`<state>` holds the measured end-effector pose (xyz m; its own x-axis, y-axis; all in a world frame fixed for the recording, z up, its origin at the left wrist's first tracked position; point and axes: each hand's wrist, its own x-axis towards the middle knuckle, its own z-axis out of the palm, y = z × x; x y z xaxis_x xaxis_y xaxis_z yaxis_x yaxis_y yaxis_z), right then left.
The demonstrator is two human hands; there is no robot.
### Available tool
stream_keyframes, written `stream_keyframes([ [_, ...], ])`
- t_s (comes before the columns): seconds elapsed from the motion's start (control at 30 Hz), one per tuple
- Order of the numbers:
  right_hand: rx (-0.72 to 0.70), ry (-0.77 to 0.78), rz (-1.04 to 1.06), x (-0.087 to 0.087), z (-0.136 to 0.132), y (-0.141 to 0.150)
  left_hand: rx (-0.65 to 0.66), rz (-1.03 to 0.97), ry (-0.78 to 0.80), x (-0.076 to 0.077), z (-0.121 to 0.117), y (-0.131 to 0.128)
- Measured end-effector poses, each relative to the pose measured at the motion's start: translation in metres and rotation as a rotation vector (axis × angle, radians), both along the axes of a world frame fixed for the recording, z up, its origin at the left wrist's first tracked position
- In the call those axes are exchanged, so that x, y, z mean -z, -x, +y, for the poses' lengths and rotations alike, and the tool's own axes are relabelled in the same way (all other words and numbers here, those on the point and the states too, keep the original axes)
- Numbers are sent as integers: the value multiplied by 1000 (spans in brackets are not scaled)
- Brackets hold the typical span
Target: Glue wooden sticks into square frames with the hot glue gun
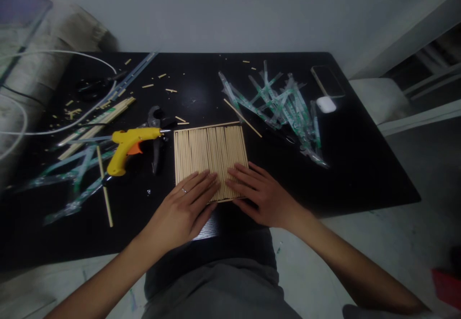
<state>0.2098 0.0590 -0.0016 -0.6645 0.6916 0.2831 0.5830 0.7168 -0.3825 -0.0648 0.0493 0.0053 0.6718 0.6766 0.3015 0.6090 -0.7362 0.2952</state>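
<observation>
A square panel of thin wooden sticks (211, 151), laid side by side within a stick border, lies flat near the table's front edge. My left hand (189, 203) rests on its lower left part, fingers stretched out, a ring on one finger. Across the lower right part lie the spread fingers of my right hand (257, 191). Neither hand grips anything. Left of the panel is a yellow hot glue gun (131, 146), its metal nozzle pointing at the panel's upper left corner. Dark-handled cutting pliers (156, 141) lie partly behind the glue gun.
Empty clear-and-green wrappers (288, 103) are heaped at the right. A phone (327, 81) and a white earbud case (326, 104) lie near the right edge. Loose sticks (105, 189), bundled sticks (97, 127), scissors (95, 86), glue sticks (133, 76) and a white cable (90, 57) occupy the left.
</observation>
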Motion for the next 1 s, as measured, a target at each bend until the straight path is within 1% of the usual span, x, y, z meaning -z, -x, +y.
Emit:
stream_keyframes([
  [0.4,-2,-1,20,1,0,0,32,19,4,-3,2,1],
  [0.57,-1,20,23,1,0,0,23,-7,10,-3,2,1],
  [0.77,-4,9,14,-1,1,0,36,3,-9,-3,2,0],
  [1.0,-6,20,23,0,1,0,21,-33,12,-1,1,0],
])
